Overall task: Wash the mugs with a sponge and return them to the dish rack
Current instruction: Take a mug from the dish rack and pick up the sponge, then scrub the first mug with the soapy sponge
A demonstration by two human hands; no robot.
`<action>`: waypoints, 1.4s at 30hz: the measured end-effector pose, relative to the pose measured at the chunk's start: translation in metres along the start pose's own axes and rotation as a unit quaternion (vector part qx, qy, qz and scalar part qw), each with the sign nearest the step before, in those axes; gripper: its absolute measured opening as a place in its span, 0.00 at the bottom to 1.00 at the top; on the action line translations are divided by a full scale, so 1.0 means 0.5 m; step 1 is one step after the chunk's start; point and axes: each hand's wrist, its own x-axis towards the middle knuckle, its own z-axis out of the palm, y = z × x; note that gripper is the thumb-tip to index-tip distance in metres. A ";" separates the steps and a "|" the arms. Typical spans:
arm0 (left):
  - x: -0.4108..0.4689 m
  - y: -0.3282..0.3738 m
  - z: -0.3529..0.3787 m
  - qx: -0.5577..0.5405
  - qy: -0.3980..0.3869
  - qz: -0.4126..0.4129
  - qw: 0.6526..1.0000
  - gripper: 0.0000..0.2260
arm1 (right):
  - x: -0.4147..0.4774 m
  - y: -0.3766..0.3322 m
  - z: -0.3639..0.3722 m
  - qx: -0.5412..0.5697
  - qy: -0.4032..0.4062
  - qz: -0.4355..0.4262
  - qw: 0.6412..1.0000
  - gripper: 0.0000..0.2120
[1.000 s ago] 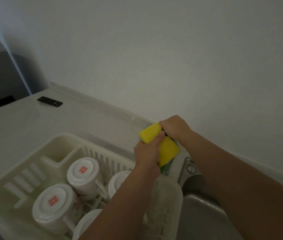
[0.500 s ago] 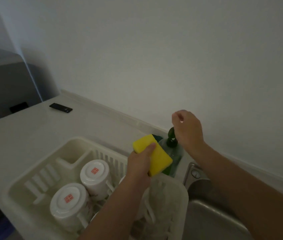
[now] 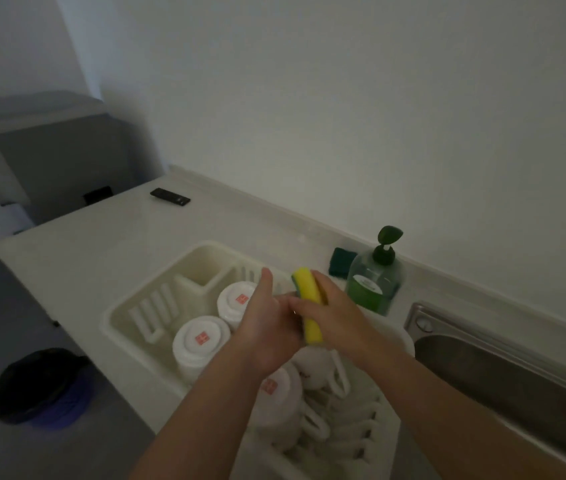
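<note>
Over the white dish rack (image 3: 119,306) on the bench (image 3: 101,244), the right hand (image 3: 333,313) curls around a yellow sponge (image 3: 309,306), held edge-up. The left hand (image 3: 267,327) meets it, thumb raised and fingers hidden, so its grip cannot be told. White mugs (image 3: 202,341) sit upturned in the rack, none lifted. This is probably sponge preparation; next, one hand must free itself to take a mug.

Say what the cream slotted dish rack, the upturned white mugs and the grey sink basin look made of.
Cream slotted dish rack: moulded plastic, matte, one-piece ribs.
Upturned white mugs: probably glazed ceramic, smooth sheen, red base stamps.
Grey sink basin: seemingly brushed stainless steel, metallic streaks.
</note>
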 end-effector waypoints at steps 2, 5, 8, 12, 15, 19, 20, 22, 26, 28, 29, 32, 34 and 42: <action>-0.017 0.003 -0.004 0.105 0.039 0.005 0.994 0.29 | -0.008 0.008 0.006 0.076 0.039 0.049 0.995 0.25; -0.034 -0.011 -0.010 0.334 0.132 0.067 0.931 0.16 | -0.018 0.021 -0.003 0.261 0.081 0.129 0.953 0.21; -0.040 -0.037 -0.008 0.593 0.149 0.171 0.773 0.11 | -0.037 0.027 -0.042 0.442 0.097 0.151 0.879 0.11; -0.022 -0.072 0.021 0.839 0.011 0.229 0.494 0.15 | -0.070 0.041 -0.099 0.478 0.103 0.133 0.862 0.17; 0.016 -0.101 0.045 0.941 -0.084 0.210 0.251 0.18 | -0.099 0.052 -0.134 0.471 0.110 0.131 0.865 0.16; 0.060 -0.130 0.060 0.973 -0.124 0.135 0.143 0.19 | -0.134 0.063 -0.168 0.472 0.118 0.120 0.866 0.13; 0.070 -0.135 0.061 0.978 -0.123 0.120 0.119 0.18 | -0.142 0.066 -0.174 0.474 0.121 0.123 0.864 0.14; 0.081 -0.148 0.070 0.986 -0.120 0.095 0.067 0.15 | -0.159 0.073 -0.187 0.470 0.125 0.126 0.865 0.16; 0.093 -0.168 0.073 0.989 -0.126 0.058 0.057 0.11 | -0.187 0.082 -0.214 0.459 0.134 0.118 0.870 0.08; 0.105 -0.167 0.060 0.988 -0.142 0.051 0.024 0.08 | -0.197 0.085 -0.226 0.462 0.144 0.120 0.867 0.06; 0.109 -0.165 0.055 0.989 -0.143 0.033 -0.004 0.07 | -0.200 0.087 -0.230 0.463 0.150 0.125 0.865 0.06; 0.127 -0.164 0.040 0.990 -0.133 -0.007 -0.044 0.06 | -0.209 0.099 -0.237 0.463 0.153 0.130 0.864 0.09; 0.138 -0.155 0.041 0.994 -0.104 -0.016 -0.020 0.07 | -0.213 0.107 -0.238 0.472 0.151 0.127 0.859 0.13; 0.036 0.015 0.117 0.978 0.004 0.123 0.169 0.14 | -0.217 0.071 -0.234 0.490 0.157 0.095 0.852 0.10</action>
